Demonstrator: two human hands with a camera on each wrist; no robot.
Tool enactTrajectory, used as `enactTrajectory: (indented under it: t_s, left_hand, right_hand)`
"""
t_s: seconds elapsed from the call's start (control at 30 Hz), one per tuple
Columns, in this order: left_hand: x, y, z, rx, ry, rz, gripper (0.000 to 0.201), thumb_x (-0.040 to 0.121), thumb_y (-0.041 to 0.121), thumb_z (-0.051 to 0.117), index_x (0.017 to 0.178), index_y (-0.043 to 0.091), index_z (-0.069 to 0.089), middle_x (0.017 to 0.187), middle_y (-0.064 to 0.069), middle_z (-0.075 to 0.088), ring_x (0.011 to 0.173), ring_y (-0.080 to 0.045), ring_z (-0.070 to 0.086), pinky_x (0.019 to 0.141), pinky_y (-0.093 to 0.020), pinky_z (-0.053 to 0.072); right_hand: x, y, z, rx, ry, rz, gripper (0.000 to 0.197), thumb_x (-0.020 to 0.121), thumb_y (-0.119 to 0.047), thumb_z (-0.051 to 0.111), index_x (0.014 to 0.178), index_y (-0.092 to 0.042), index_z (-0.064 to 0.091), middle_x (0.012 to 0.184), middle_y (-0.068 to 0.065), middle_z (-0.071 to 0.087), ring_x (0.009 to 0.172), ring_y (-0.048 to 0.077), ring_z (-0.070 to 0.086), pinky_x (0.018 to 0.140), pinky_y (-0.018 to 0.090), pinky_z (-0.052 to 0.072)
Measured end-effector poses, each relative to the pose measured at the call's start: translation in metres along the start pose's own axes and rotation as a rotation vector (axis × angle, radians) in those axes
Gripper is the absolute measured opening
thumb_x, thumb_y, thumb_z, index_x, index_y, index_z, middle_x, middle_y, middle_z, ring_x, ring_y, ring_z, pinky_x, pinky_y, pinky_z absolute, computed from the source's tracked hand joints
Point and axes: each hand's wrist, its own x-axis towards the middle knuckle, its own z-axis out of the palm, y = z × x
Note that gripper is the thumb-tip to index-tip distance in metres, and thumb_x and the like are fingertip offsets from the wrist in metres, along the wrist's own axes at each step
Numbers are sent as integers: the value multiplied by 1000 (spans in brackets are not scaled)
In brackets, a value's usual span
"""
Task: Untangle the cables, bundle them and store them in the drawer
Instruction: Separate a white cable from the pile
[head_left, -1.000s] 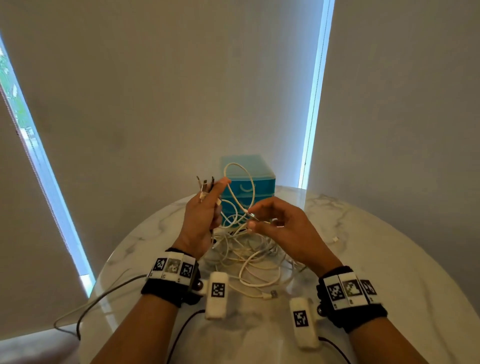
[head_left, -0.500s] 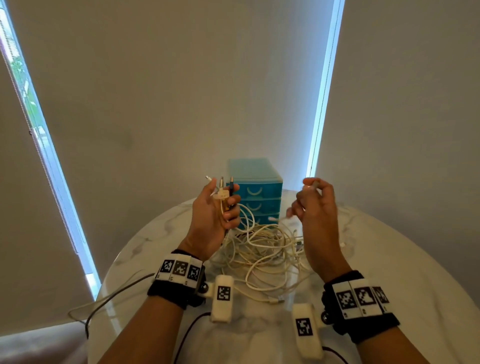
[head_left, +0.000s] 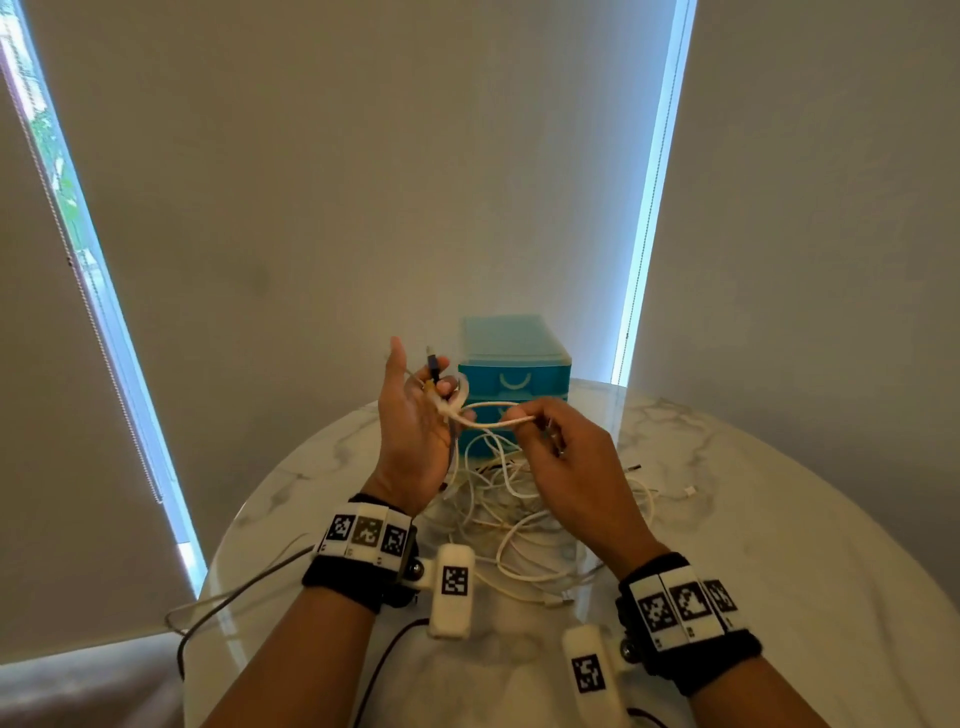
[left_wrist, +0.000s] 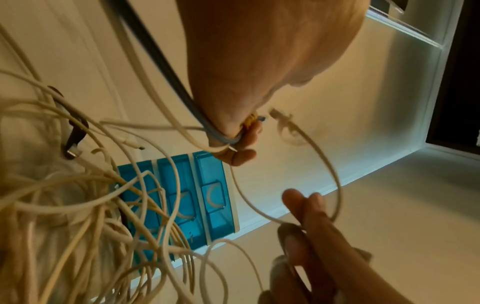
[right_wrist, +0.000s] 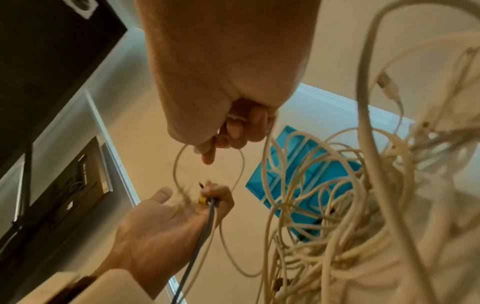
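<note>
A white cable (head_left: 493, 415) is stretching in a loop in front of the drawers (head_left: 514, 364), above the tangle (head_left: 509, 509) lying on the surface (head_left: 779, 519). The right hand (head_left: 566, 462) is pinching one side of the loop. The left hand (head_left: 415, 421) is gripping plug ends and a grey cable (right_wrist: 205, 226), thumb raised, left of the drawers.

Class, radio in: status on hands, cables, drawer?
Left hand grips plug ends; right hand pinches white cable. Tangle on table. Drawers shut.
</note>
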Motion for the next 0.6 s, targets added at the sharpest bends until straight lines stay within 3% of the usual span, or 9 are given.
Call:
enactTrajectory:
  t_s: [0.07,0.13,0.2,0.27,0.33,0.4,0.5,0.57,0.6]
  left_hand:
    - [1,5,-4,6,71,39,63,98,79,45,100,18,59,75,4,43,59,-11,33,54,-27,28]
    - [0,13,-7,15,104,80,62,96,80,48,100,19,58,74,6,41,56,-9,27,49,-25,20]
    - [-1,22,-9,21,127,140,58,98,76,51,101,19,60,72,7,41,54,-8,24,44,-24,17]
    - [-4,30,-8,38,152,194,53,100,72,51,100,20,62,71,7,41,52,-8,24,43,-23,15]
    - [-4,35,-10,49,175,231,50,102,69,51,98,21,62,69,8,39,50,-7,23,43,-24,13]
    - [-4,39,-12,41,191,267,47,103,66,51,98,21,62,69,8,38,48,-7,23,40,-23,13]
    - [-7,42,-14,24,197,344,46,105,64,50,101,20,62,70,7,38,48,-6,23,38,-22,16]
    - [-9,43,-10,64,189,411,47,106,63,46,102,20,62,70,7,37,49,-6,23,40,-23,16]
    - [-11,43,-7,112,185,451,48,106,64,45,102,20,62,71,7,37,51,-7,23,42,-24,16]
  right_hand:
    - [1,-5,-3,27,0,-11,18,110,-35,58,114,-30,75,87,-10,71,76,7,66,66,19,53]
    - [6,-9,-6,102,92,31,22,114,-31,52,114,-27,74,76,-8,68,65,3,61,59,19,50]
    - [22,-11,-11,202,289,98,27,116,-30,47,105,-24,70,74,-11,65,64,2,60,61,23,50]
    - [49,-13,-19,317,494,154,29,115,-34,43,97,-28,65,79,-11,64,71,10,61,67,34,49]
    - [80,-23,-27,438,661,205,26,111,-34,39,99,-29,63,85,-1,63,76,19,60,69,39,47]
    - [106,-40,-38,598,807,230,24,109,-27,37,107,-21,60,85,-1,61,68,17,58,60,34,46]
    - [140,-68,-57,1027,1024,208,21,112,-17,34,109,-13,54,82,1,57,57,14,51,47,25,38]
    - [158,-85,-39,1222,1032,213,21,113,-15,34,107,-12,54,83,3,57,60,15,49,47,24,36]
    - [164,-93,-15,1273,905,248,21,114,-17,36,106,-12,55,80,3,58,57,14,48,47,23,34]
